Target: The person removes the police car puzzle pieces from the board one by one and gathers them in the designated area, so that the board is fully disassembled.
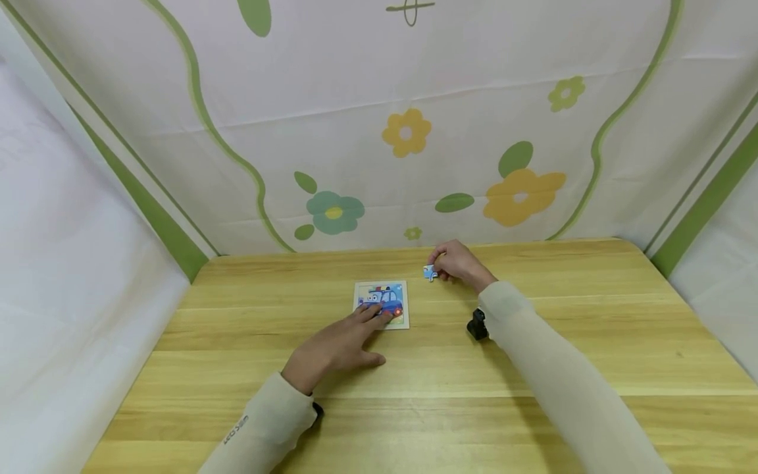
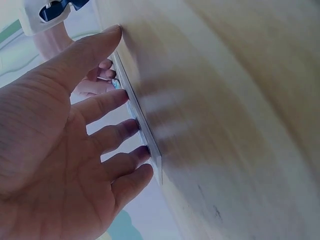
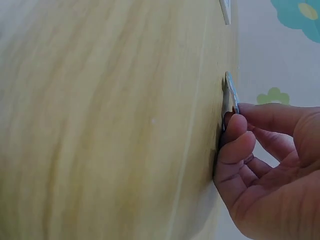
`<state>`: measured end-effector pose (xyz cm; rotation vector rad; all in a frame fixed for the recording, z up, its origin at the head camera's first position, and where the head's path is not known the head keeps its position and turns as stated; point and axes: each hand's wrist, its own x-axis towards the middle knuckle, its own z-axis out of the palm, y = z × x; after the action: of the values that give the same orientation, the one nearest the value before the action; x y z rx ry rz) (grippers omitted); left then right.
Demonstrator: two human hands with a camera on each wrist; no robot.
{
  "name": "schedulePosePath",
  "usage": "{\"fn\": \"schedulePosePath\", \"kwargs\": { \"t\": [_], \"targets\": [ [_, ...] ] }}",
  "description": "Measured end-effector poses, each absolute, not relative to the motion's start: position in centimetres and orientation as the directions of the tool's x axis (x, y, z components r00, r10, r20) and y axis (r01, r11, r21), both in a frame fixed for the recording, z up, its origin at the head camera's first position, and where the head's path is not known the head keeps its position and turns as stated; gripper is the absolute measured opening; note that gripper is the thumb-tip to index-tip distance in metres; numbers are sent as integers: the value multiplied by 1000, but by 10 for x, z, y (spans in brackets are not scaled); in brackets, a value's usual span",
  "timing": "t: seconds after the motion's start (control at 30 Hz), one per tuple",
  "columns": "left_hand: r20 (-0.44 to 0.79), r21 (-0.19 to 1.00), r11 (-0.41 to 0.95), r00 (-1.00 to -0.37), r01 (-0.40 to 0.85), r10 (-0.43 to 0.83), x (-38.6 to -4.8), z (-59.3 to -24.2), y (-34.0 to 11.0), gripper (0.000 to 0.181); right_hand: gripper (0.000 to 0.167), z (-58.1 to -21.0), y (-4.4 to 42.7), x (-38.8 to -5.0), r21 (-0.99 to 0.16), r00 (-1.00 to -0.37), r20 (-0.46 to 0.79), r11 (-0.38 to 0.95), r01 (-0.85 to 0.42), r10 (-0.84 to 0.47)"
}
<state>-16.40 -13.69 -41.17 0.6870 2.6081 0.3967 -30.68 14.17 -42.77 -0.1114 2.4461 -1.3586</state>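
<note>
A small square jigsaw puzzle (image 1: 389,295) with a blue cartoon car and a pale border lies flat on the table. My left hand (image 1: 346,342) rests its spread fingertips on the lower part of it, the thumb off to the side. In the left wrist view the puzzle's edge (image 2: 145,127) shows thin under those fingertips. To the right of the puzzle, my right hand (image 1: 456,261) pinches a light-blue puzzle piece (image 1: 429,272) between thumb and fingers. Seen from the right wrist, the piece (image 3: 232,92) is tilted just off the tabletop.
The wooden table (image 1: 426,408) reaches back to a white curtain (image 1: 349,151) printed with flowers and leaves. White cloth also hangs on the left and right sides. A dark wrist device (image 1: 477,325) sits under the right cuff.
</note>
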Motion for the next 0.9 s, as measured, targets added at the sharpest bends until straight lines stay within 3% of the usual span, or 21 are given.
{"fn": "schedulePosePath", "kwargs": {
  "t": [0.9],
  "targets": [
    [-337,390,840,-790,378,512,-162,-407,-134,79,14,-428,143,-307,-817,-952,-211,575,48,-220]
  ]
}}
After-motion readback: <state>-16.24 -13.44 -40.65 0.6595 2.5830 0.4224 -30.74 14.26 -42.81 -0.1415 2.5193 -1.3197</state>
